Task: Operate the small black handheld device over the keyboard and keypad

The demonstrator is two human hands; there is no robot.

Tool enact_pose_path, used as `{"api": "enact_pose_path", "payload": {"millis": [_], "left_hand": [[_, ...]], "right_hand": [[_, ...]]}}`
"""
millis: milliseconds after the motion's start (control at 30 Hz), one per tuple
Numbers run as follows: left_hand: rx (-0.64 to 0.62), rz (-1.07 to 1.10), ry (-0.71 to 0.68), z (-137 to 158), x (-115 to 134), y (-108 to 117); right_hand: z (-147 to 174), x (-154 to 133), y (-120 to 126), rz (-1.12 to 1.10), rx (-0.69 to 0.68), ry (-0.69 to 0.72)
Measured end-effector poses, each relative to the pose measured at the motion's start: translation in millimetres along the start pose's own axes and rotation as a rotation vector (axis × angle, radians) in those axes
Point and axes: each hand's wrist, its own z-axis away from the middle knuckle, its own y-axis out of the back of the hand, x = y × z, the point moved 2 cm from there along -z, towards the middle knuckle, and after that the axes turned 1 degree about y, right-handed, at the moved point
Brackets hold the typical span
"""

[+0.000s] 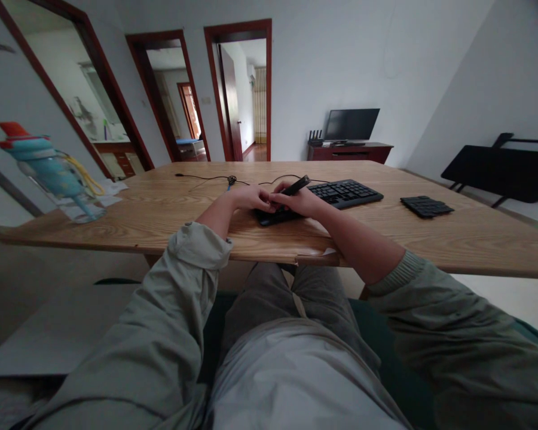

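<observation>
A black keyboard (347,194) lies aslant on the wooden table, its left end beneath both hands. My left hand (251,198) is closed at that left end, with curled fingers against the keyboard. Just beside it, my right hand (298,200) is shut on a black pen-shaped tool (297,186) whose thick upper end points up and to the right. The tool's lower end is hidden by my fingers, so I cannot tell its exact kind. Right of the keyboard lies a flat group of loose black keycaps (425,206).
A blue water bottle with a red lid (49,164) stands at the table's left, near some papers (112,192). A thin black cable (206,177) runs behind my hands. The wooden table's (161,230) front edge is close to my body. A monitor (352,124) stands on a far cabinet.
</observation>
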Motion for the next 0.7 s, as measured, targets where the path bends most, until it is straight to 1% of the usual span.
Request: {"api": "enact_pose_path", "payload": {"millis": [67,133,300,433,600,700], "left_hand": [[-0.014,-0.006,-0.017,-1.8,-2.7,0.0],[-0.012,-0.023,-0.031,-2.5,-4.3,0.5],[0.026,-0.051,-0.042,-1.5,-4.5,2.1],[0.052,-0.005,-0.056,-3.1,-4.4,1.7],[0.045,0.09,-0.101,-4.6,0.3,0.1],[0.055,0.11,-0.11,-3.7,2.2,0.4]], "right_hand": [[-0.9,-0.2,0.7,-0.012,0.043,0.022],[-1.3,-0.3,1.4,0.007,0.061,0.013],[-1.1,-3.4,1.6,0.057,0.053,-0.011],[-1.0,-4.8,3.1,0.075,0.072,-0.029],[-0.4,-4.2,5.5,0.093,0.086,-0.049],[0.0,-4.5,6.4,0.083,0.099,-0.056]]}}
